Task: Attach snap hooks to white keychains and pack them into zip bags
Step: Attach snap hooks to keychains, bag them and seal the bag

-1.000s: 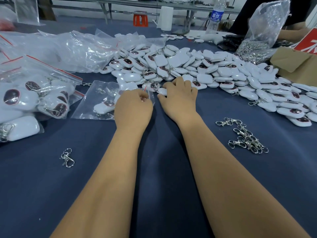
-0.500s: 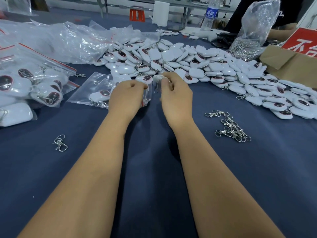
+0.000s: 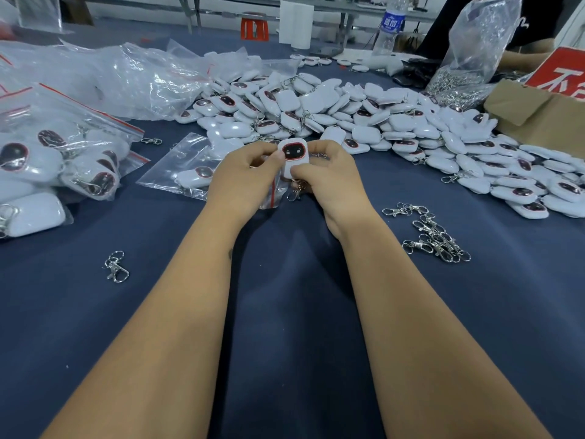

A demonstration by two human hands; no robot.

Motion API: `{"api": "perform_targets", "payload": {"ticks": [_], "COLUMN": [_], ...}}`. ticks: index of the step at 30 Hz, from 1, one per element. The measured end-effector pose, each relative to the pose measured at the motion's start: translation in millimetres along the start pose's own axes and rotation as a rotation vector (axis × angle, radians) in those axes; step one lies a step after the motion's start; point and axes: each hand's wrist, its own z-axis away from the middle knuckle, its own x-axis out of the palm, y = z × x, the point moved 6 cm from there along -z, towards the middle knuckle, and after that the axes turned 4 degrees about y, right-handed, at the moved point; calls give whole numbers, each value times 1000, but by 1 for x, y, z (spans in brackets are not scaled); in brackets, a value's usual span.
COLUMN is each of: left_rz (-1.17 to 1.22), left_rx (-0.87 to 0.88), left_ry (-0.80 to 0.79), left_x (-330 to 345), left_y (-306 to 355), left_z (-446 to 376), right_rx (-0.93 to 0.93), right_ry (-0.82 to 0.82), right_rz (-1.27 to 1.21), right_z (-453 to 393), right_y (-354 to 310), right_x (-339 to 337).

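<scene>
Your left hand [image 3: 250, 175] and right hand [image 3: 329, 179] both pinch one white keychain [image 3: 295, 156] upright between curled fingers, its snap hook [image 3: 296, 190] dangling above the bench [image 3: 285, 280].

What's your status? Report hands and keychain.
Both hands grip one white keychain. Snap hook hangs below. Zip bag beside, nothing blocking.

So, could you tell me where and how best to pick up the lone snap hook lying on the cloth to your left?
Pinch the lone snap hook across its narrow middle, between ring and clasp, coming straight down from above. It lies flat on the blue cloth with open space all round, so a top-down fingertip grip should suit; the left hand is nearer.
</scene>
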Motion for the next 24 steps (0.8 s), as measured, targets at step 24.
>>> {"api": "perform_targets", "payload": {"ticks": [24], "left_rz": [7], "left_rx": [28], "left_ry": [69], "left_x": [0], "left_y": [10], "left_z": [4], "right_rx": [-8], "right_ry": [-17], "right_rz": [0], "right_z": [1], "right_y": [-1], "right_x": [0]}}
